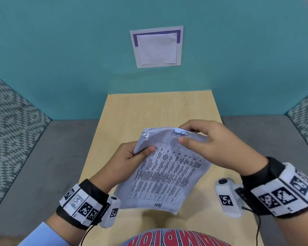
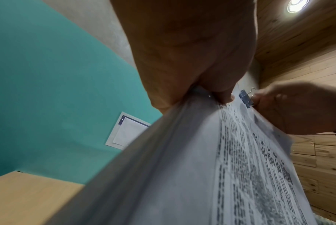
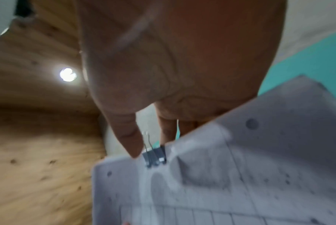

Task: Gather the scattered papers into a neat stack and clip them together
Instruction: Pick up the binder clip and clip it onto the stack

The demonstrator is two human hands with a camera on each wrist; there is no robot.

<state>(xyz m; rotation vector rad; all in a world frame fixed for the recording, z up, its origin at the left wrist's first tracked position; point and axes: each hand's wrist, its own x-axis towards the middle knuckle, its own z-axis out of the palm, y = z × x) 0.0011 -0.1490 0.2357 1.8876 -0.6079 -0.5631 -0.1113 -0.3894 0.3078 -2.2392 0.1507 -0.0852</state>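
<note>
papers held up, clip sitting on the top edge

the person holds the stack of papers (image 1: 164, 172) lifted off the wooden tabletop (image 1: 149, 110), tilted toward their chest. the left hand (image 1: 126, 161) grips the stack's left edge near the top corner, thumb laid over the printed face and the other fingers curled behind it. the right hand (image 1: 211, 144) is at the top edge, its thumb and fingers closed narrowly around the small binder clip (image 1: 179, 132) that sits on that edge; in the right wrist view the clip (image 3: 155, 153) is dark with its wire handles standing up, the thumb touching one side.

the top sheet carries a printed table in many narrow columns of small black text, too fine to read. near its lower edge there is a handwritten mark that looks like "hm", seen upside down. the corner by the left hand is crumpled.

on the teal wall (image 1: 61, 59) ahead hangs a white notice (image 1: 157, 47) with a purple border along two sides; no words can be made out on it. both wrists wear bands (image 1: 80, 205) printed with black-and-white square codes. at the bottom of the head view a shirt (image 1: 167, 239) shows red block letters, upside down, partly cut off, reading something like "ampion". grey patterned cushions (image 1: 13, 121) flank the tabletop on either side.
</note>
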